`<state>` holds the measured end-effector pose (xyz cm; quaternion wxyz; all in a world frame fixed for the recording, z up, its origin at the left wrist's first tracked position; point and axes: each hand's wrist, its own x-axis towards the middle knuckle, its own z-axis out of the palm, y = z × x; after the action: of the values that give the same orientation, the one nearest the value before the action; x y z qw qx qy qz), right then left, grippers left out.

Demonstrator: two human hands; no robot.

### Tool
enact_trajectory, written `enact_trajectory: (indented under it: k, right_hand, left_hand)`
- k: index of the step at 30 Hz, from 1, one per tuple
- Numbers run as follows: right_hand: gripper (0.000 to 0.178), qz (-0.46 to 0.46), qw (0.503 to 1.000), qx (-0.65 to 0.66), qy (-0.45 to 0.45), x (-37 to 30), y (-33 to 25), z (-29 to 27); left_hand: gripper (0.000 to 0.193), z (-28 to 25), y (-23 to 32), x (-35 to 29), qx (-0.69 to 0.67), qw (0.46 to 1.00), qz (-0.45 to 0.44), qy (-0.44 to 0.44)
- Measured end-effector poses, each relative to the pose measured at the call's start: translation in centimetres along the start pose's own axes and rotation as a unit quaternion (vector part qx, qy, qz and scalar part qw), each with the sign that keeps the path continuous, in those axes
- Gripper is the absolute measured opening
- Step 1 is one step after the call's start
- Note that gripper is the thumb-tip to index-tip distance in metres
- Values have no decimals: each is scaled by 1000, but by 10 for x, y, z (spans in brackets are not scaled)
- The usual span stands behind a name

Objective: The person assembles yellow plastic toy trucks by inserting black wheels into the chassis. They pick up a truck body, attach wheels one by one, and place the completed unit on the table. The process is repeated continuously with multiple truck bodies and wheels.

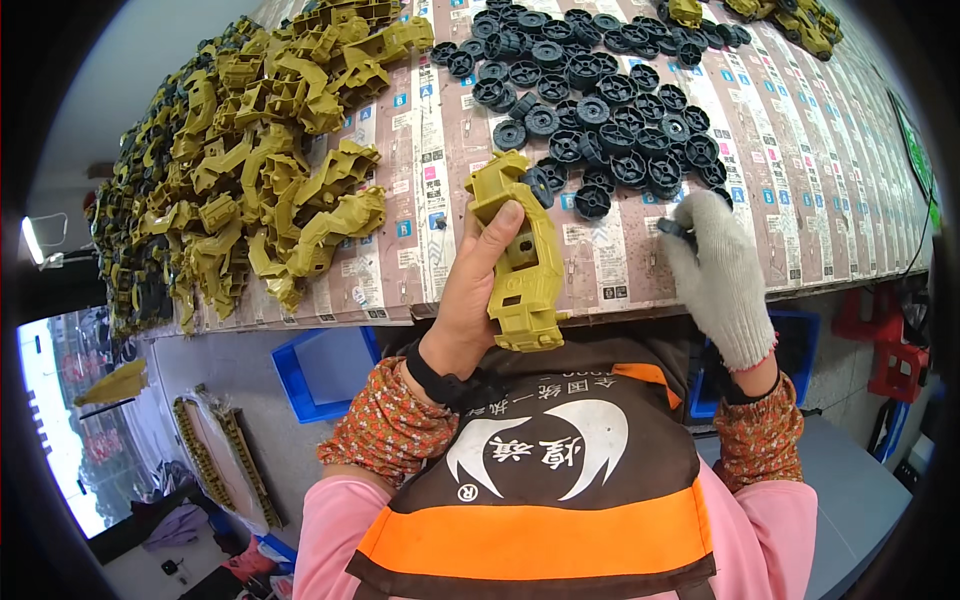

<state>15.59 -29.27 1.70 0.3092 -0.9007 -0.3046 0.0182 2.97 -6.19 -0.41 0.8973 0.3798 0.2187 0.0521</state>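
Note:
My bare left hand [466, 290] is closed around an olive-yellow plastic toy vehicle body [535, 285], its thumb laid across the top. The body is held over the table's near edge, and a dark wheel [538, 186] shows beside its far end; whether it is fitted there I cannot tell. In a white knitted glove, my right hand [718, 270] pinches a small dark wheel [677, 232] between thumb and fingers. Beyond both hands lies a spread of dark toy wheels [625, 115].
A heap of olive-yellow toy bodies [270, 170] covers the table's left side. More vehicle bodies [800, 25] lie at the far right. The table [820, 190] has a printed paper-like covering. Below its edge are a blue bin [322, 372] and a red stool [897, 345].

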Motion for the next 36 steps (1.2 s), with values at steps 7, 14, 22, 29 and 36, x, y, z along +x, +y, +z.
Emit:
enact_trajectory:
  k: [7, 14, 22, 29, 36]
  right_hand:
    - [36, 23, 948, 313, -48, -27, -52, 30]
    - [39, -25, 951, 302, -61, -41, -69, 33]
    - [49, -53, 963, 261, -38, -47, -67, 39]
    - [56, -69, 971, 213, -86, -39, -78, 28]
    - [74, -37, 969, 207, -129, -2, -89, 14]
  left_hand:
    - [38, 10, -2, 1, 26, 996, 87, -5]
    - [40, 11, -2, -1, 71, 980, 182, 41]
    - [78, 9, -1, 3, 145, 947, 276, 82]
    - [92, 22, -12, -4, 207, 882, 424, 11]
    - [92, 38, -6, 13, 171, 893, 408, 87]
